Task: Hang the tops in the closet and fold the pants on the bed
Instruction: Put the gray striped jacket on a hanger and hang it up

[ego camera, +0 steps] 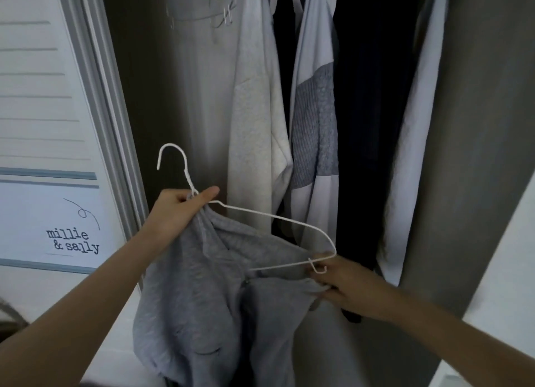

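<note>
At the open closet, my left hand (176,210) clenches the neck of a white wire hanger (272,217), its fingers (210,194) pinching the twisted wire just under the hook together with a bunch of grey fabric. The hook curls up toward 11 o'clock from that hand, and the hanger itself tilts down toward 4 o'clock. A grey knit top (202,308) droops from the hanger, one shoulder gathered at the neck, most of it hanging loose toward 6 o'clock between my forearms. My right hand (344,285), at 4 o'clock from the left, grasps the top's other shoulder right at the hanger's lower end, where a small notch hook pokes out beside my fingertips; the wire arm there is bare, the fabric lying just beneath it. Behind, at 12 o'clock, clothes already hang in the closet: a pale fleecy garment (257,111), a white-and-grey knit piece (314,120) beside it, and dark clothing (373,111) to the right of that. At 9 o'clock stands a white louvred door (37,97) carrying a sign (72,230) reading "millie & sally".
</note>
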The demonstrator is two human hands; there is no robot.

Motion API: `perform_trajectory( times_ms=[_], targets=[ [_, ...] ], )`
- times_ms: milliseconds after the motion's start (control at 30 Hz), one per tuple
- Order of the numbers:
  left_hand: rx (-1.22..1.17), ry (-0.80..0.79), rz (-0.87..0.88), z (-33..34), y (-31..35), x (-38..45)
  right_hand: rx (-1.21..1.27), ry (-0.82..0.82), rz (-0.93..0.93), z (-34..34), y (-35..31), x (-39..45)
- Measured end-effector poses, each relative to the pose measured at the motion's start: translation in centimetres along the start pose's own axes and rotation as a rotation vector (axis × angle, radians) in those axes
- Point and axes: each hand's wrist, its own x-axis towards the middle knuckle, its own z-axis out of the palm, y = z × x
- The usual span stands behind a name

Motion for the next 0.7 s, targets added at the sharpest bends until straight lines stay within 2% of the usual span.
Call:
perform_trajectory(
  times_ms=[67, 233, 467, 600, 700],
  targets=[
    [0.061, 0.025, 0.012, 0.1, -0.7, 0.2, -0.083, 0.05, -0.022, -2.0, 1.0, -1.3],
    [0.186, 0.15, 0.102, 1.9, -0.7, 0.8, -0.301, 0.01, -0.15, -6.2, 1.7, -3.2],
    [0.395, 0.397, 0.204, 4.2, 0.6, 1.2, -0.309, 0.033, -0.163, -9.7, 0.4, -3.7],
    [0.512, 0.476, 0.385, 5.3, 1.3, 1.0, -0.326, -0.003, -0.07, -10.9, 0.5, -4.4],
    [0.731, 0.457, 0.668, 5.6, 1.1, 0.7, -0.427, -0.044, -0.071, -11.5, 0.7, -5.3]
  ],
)
